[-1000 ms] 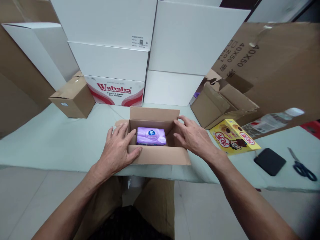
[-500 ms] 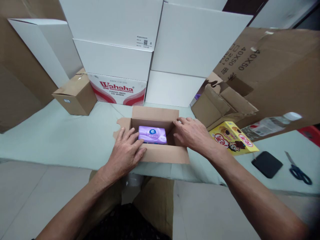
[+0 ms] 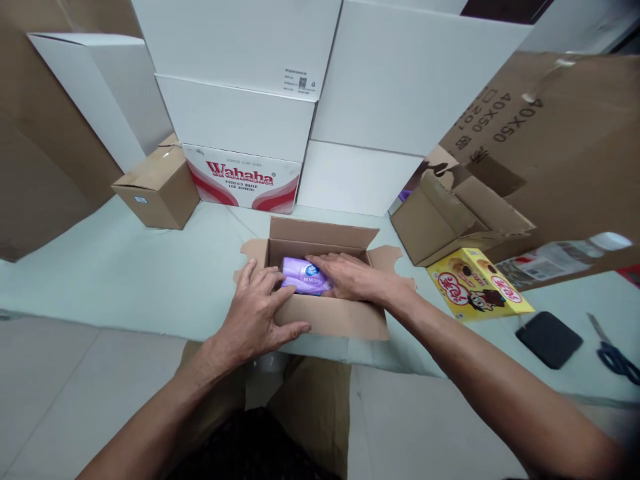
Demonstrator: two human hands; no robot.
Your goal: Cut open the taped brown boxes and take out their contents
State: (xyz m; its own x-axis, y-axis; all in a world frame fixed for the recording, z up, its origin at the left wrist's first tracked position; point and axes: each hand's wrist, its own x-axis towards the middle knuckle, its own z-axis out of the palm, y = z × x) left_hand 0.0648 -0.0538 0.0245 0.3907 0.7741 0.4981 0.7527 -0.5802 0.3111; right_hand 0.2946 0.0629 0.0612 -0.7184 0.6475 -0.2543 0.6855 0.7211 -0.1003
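A purple tissue pack (image 3: 301, 278) lies in an open brown cardboard box (image 3: 330, 317) at the table's front edge, its wrapper looking rumpled. My right hand (image 3: 347, 275) reaches into the box from the right. Its fingers lie along the far top of the pack's right end, and its thumb side is at the near edge. My left hand (image 3: 257, 310) rests over the box's left front corner with fingers apart, fingertips by the pack's left end and thumb over the front flap.
A yellow printed box (image 3: 475, 287), a black flat pad (image 3: 549, 340) and scissors (image 3: 617, 360) lie to the right. Behind them are an open carton (image 3: 435, 220) and a plastic bottle (image 3: 560, 257). White cartons (image 3: 240, 180) are stacked at the back, beside a small brown box (image 3: 160, 193).
My right hand has moved left from the box's right wall onto the tissue pack. The right flap now shows folded outward. My left thumb has spread away from the fingers.
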